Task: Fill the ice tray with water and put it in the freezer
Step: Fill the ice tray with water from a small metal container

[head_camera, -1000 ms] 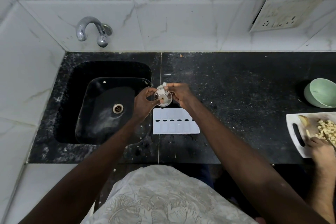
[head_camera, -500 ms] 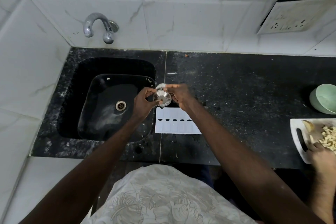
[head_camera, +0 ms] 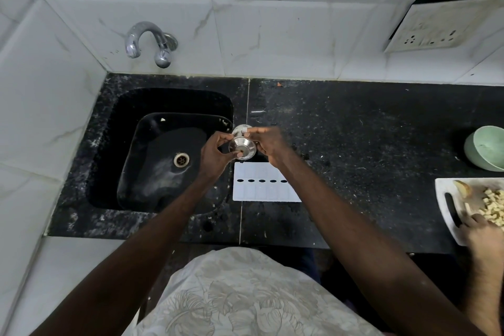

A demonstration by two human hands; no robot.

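Observation:
A white ice tray point(head_camera: 266, 183) lies flat on the black counter point(head_camera: 368, 144), just right of the sink, with a row of dark slots across its middle. Above its far edge I hold a small steel vessel point(head_camera: 242, 147) between both hands. My left hand point(head_camera: 215, 154) pinches its left side and my right hand point(head_camera: 268, 144) grips its right side. The vessel's top points toward me, and a second steel piece point(head_camera: 241, 129) shows behind it. Whether it holds water is hidden.
The black sink point(head_camera: 163, 158) with a drain point(head_camera: 181, 159) sits to the left, under a chrome tap point(head_camera: 148, 41) on the tiled wall. At the far right stand a green bowl point(head_camera: 486, 147) and a white cutting board point(head_camera: 447, 199) with chopped food, a knife and another person's hand point(head_camera: 482, 234).
My hands have stayed on the steel vessel, turning it slightly. The view has shifted a little; the ice tray has not moved.

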